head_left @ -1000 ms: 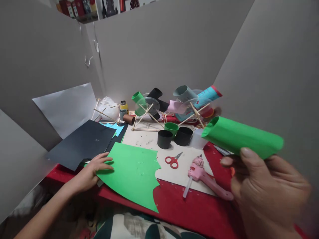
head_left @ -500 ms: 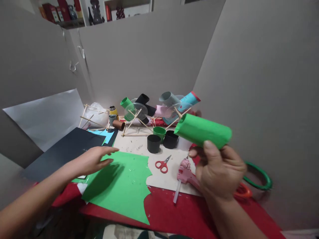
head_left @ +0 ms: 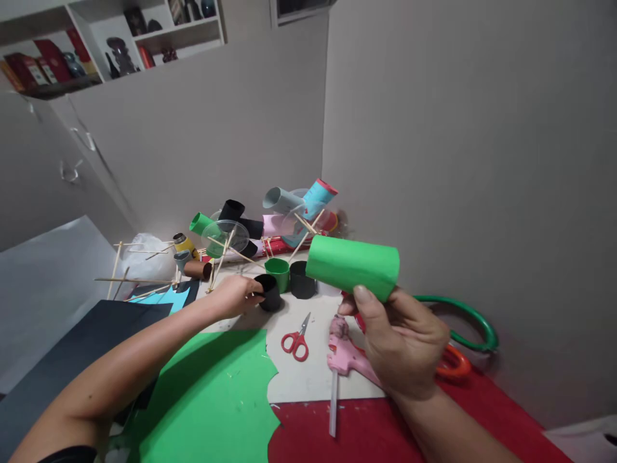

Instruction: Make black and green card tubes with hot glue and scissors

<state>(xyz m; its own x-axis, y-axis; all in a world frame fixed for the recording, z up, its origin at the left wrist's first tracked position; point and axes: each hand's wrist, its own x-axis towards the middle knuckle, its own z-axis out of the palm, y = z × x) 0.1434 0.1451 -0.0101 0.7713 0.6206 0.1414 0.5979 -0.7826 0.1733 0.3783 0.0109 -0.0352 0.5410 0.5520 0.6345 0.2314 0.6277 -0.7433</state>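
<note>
My right hand [head_left: 402, 334] holds a green paper-covered tube [head_left: 354, 265] on its side, the thumb in front and the fingers behind and below. Farther left, my left hand [head_left: 240, 296] pinches the near-left rim of a short black paper cup [head_left: 268, 292] that stands upright on the table. Beside that cup are a short green cup [head_left: 277, 274] and another black one [head_left: 303, 280]. Below my right hand lies a pink glue gun [head_left: 343, 354] with a clear glue stick [head_left: 333, 402] poking out. Red-handled scissors [head_left: 296, 341] rest to its left.
Two stick-framed wheels with clear discs [head_left: 225, 238] and coloured tubes stand at the back. A green sheet [head_left: 216, 399] covers the front, dark sheets [head_left: 87, 341] the left. Green [head_left: 482, 328] and orange [head_left: 456, 363] rings lie right, near the grey wall [head_left: 457, 161].
My left hand has reached forward and right from above the green sheet and taken the black cup's rim. The view has turned right; my right hand still holds the green tube.
</note>
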